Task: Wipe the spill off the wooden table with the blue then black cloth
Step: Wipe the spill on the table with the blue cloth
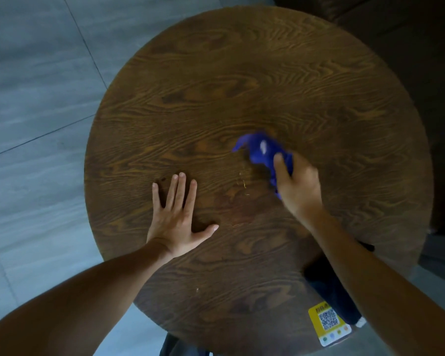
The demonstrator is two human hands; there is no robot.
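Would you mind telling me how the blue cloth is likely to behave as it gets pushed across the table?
The blue cloth looks bunched and creased in the right hand, so it is probably floppy and light. A loose corner trails out, so it may drag or fold over. It seems unlikely to roll or slip away on the wooden table.

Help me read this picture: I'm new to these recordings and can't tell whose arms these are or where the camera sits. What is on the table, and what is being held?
There is no machine here. The one picture comes from a wide-angle camera worn on a person's head, looking down at their own bare arms, so the edges look bent. The round wooden table fills the view, above a grey tiled floor. The left hand lies flat on the wood, fingers spread, holding nothing. The right hand grips a bunched blue cloth pressed on the tabletop. Small yellowish specks lie between the hands. A dark cloth sits under the right forearm, beside a yellow QR-code sticker at the near edge.
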